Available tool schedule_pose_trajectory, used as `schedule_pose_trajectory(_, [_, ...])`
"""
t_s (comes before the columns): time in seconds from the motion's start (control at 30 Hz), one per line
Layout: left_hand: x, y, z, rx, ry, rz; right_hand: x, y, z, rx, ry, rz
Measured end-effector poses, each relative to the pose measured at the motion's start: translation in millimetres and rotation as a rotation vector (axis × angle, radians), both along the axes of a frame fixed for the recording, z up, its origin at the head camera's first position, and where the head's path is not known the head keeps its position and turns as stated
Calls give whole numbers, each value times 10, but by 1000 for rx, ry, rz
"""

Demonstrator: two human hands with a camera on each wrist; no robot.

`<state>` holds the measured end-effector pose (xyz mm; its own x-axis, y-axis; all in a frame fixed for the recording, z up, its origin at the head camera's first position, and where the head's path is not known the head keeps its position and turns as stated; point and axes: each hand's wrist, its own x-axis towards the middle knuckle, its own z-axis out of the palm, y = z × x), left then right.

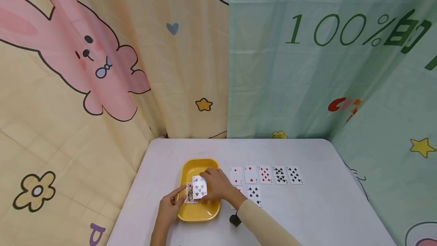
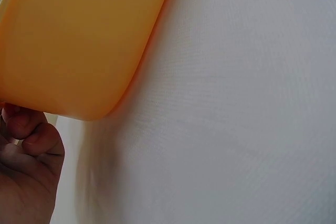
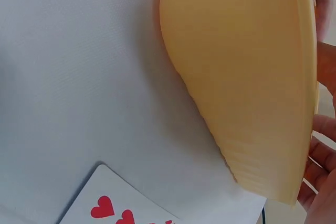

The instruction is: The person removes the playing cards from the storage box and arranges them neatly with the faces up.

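Lengthwise, the club card points forward, right hand pinching it; left hand: grip unclear.

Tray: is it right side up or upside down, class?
Right side up: the head view looks down into the tray, its open side uppermost.

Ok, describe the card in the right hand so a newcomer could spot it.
On the pale table, find the yellow tray. The right hand holds the card over it. Unlike the picture card it overlaps, this one shows only black pips.

Beige right sleeve; left wrist bare.
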<state>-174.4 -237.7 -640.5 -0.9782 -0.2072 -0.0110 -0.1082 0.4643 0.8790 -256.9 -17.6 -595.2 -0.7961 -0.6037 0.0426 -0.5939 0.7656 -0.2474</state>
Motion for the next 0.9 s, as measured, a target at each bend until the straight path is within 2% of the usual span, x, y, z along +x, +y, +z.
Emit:
schedule_pose_trajectory(0.27, [7,17,-3,-5,16,5,14,246,160,-48,2,-29])
schedule_pose_trajectory(0.43, [-1,5,1,13,9,7,31,438,239,-110,-36,-88])
schedule_pose_trajectory(0.67, [-11,-1,3,24,-29,2,74,719,284,-139,-37,-142])
schedule_pose_trajectory(0.9, [-4,7,1,7,0,3,92,1050,277,-159,0,-175])
